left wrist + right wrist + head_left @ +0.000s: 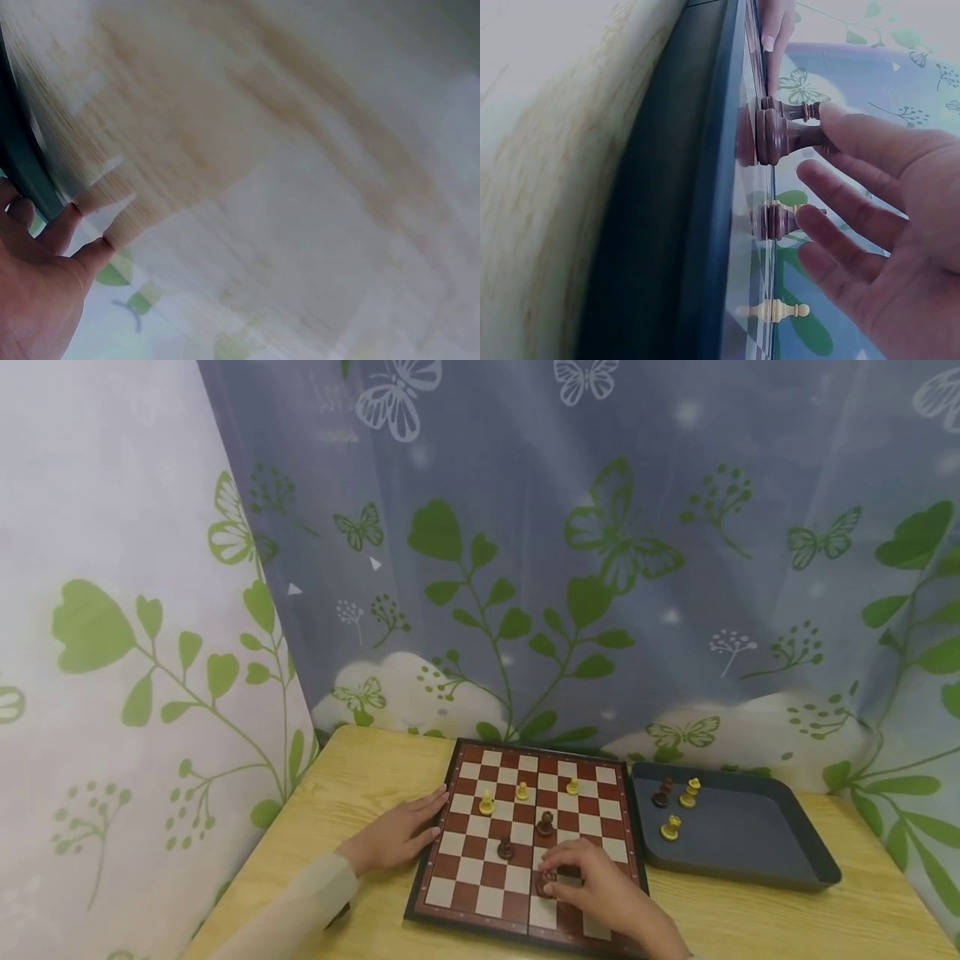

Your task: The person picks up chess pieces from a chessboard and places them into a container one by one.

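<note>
A brown-and-white chessboard (491,900) lies on the table. Near its front edge, my right hand (600,885) pinches a dark brown chess piece (776,139) by its top between thumb and index finger, its base at the board surface; the other fingers are spread. Two more dark pieces, one at mid-board (545,823) and one left of it (506,847), stand close by. Farther back are a yellow piece (487,802) and two yellow pawns, one central (522,791) and one to the right (573,787). My left hand (393,835) rests with extended fingers against the board's left edge.
Right of the board sits a dark grey tray (750,843) holding a dark piece (662,793) and two yellow pieces, one behind (690,793) and one in front (671,828). A patterned curtain (525,568) hangs behind the wooden table (375,760). Something dark shows beneath the left sleeve.
</note>
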Demonstrator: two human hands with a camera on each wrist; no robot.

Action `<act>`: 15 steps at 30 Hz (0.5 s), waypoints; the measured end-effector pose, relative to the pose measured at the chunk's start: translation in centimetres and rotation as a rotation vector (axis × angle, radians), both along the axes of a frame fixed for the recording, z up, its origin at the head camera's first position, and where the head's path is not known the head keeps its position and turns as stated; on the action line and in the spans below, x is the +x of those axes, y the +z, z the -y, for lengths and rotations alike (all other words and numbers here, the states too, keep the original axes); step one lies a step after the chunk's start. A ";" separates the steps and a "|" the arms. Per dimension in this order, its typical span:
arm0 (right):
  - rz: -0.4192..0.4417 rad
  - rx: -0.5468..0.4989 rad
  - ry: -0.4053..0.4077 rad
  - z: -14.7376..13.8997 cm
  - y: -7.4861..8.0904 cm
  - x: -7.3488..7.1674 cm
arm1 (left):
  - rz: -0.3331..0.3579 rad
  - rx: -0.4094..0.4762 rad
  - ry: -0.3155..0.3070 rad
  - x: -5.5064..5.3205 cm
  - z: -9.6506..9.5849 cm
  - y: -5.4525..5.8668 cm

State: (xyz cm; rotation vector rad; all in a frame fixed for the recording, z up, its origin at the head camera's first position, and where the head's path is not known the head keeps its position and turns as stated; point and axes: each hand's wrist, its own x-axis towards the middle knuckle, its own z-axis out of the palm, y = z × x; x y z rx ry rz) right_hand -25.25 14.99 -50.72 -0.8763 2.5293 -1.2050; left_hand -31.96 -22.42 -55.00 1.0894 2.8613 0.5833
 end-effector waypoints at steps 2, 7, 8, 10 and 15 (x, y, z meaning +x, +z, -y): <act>-0.026 -0.004 0.001 0.0 0.1 0.0 | -0.005 0.000 0.004 0.0 0.0 -0.1; -0.104 -0.069 -0.045 0.3 0.7 -0.1 | -0.015 0.008 0.006 -0.1 0.0 -0.1; -0.111 -0.082 -0.057 0.3 0.8 -0.2 | -0.014 0.008 0.007 -0.1 0.0 -0.1; -0.105 -0.094 -0.071 0.4 1.0 -0.1 | -0.008 0.007 0.009 -0.1 -0.1 -0.1; -0.062 -0.083 -0.078 0.3 1.0 -0.1 | -0.001 -0.008 0.009 0.0 0.0 -0.2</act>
